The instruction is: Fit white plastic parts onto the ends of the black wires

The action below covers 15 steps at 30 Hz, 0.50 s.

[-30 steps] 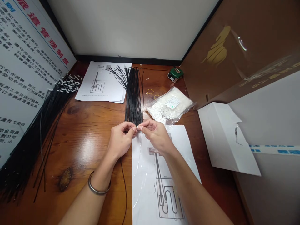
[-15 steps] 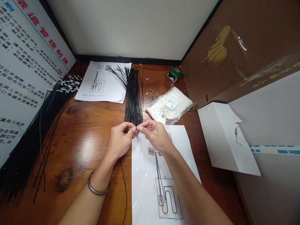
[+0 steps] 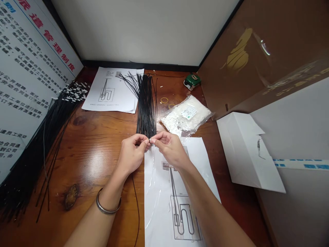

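Observation:
My left hand (image 3: 135, 151) is closed in a pinch on a thin black wire (image 3: 137, 206), which trails from under the palm down the table. My right hand (image 3: 169, 147) pinches a tiny white piece, largely covered by the fingertips; it looks like a connector housing. The two sets of fingertips meet at the wire's end. Just beyond them a bundle of black wires (image 3: 147, 103) lies on the table, its near ends behind my fingers. Beside it rests a clear bag of small white pieces (image 3: 189, 115).
Under my right forearm lies a sheet with a wiring drawing (image 3: 159, 212); another drawing sheet (image 3: 92, 96) is at the back. White-tipped black wires (image 3: 51, 127) are heaped at left. A green tape measure (image 3: 192, 81), rubber bands (image 3: 164, 100) and a folded white card (image 3: 241, 154) sit right.

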Available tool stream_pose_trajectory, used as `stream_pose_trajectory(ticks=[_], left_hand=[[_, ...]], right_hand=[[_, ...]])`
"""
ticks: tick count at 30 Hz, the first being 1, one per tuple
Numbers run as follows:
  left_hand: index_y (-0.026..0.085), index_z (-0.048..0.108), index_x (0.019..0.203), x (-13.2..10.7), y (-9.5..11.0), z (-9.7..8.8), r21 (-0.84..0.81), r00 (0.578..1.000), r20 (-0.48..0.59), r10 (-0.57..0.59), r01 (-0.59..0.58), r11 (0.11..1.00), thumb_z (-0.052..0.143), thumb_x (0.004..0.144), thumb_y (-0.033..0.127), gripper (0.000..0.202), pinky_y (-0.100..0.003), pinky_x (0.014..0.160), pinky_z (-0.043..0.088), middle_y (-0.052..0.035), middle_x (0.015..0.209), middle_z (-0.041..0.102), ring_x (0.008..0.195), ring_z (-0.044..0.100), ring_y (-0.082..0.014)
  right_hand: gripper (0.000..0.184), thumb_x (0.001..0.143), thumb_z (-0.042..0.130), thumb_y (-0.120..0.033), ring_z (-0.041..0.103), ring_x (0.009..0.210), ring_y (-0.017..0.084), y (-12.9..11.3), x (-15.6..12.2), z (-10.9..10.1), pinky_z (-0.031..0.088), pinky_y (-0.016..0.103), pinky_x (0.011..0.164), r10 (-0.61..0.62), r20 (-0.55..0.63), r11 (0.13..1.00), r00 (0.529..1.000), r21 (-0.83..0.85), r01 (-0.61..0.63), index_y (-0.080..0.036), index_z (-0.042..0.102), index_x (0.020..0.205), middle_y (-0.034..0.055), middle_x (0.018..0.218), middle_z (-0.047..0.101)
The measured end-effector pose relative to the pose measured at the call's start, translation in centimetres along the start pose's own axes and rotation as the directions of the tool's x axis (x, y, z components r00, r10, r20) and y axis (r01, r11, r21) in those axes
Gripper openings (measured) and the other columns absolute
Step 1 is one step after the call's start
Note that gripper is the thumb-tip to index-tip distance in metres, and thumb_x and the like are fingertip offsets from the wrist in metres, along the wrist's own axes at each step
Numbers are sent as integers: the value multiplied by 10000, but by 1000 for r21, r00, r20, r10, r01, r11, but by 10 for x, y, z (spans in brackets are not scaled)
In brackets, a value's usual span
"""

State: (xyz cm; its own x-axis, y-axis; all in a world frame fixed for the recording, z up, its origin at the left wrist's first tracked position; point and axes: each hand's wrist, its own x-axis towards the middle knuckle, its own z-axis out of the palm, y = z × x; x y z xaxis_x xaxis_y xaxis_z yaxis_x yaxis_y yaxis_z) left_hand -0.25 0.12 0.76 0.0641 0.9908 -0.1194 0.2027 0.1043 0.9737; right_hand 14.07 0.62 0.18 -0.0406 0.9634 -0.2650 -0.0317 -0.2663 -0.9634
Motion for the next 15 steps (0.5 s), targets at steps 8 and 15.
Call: stream_pose_trajectory(ticks=[8, 15], left_hand=[[143, 656, 730, 1, 2, 2, -140, 999, -30, -33, 29, 990, 656, 767, 285, 146, -257, 624, 513, -27, 689, 670, 626, 618, -141], [143, 666, 762, -2, 5, 1, -192, 999, -39, -6, -2, 981, 669, 775, 278, 135, -265, 649, 529, -36, 731, 690, 659, 634, -146]], right_hand=[[209, 701, 727, -349, 488, 553, 99, 2, -1, -1, 339, 242, 475, -38, -12, 996, 999, 79, 38, -162, 635, 726, 14, 690, 639], [226, 708, 752, -368, 500, 556, 102, 3, -4, 0, 380, 245, 485, -87, -25, 985, 996, 146, 90, -173, 646, 749, 3, 676, 627]])
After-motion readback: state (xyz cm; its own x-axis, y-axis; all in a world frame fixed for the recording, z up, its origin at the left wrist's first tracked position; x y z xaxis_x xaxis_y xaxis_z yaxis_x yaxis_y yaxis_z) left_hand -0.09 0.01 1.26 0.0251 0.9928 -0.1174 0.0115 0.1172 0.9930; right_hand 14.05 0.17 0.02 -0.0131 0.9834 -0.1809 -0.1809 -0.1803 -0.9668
